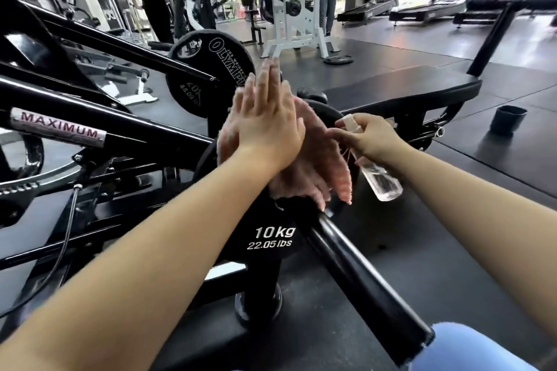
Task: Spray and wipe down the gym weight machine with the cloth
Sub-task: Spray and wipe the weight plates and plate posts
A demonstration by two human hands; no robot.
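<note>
My left hand [265, 123] lies flat, fingers straight, pressing the pink cloth [313, 159] onto the 10 kg plate [271, 238] of the weight machine [120, 135]. Just beside it, my right hand [370, 135] grips the clear spray bottle [379, 178], index finger reaching out to the cloth. Beyond, the black bench pad [407, 84].

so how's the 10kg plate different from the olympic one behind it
The 10kg plate sits nearest the camera, partly covered by the pink cloth under the left hand; the Olympic plate sits farther back, uncovered. The near plate reads 10 kg and 22.05 lbs, the far one 44.09 lbs. The far plate's lettering appears upside down. Both are black with white print.
</note>
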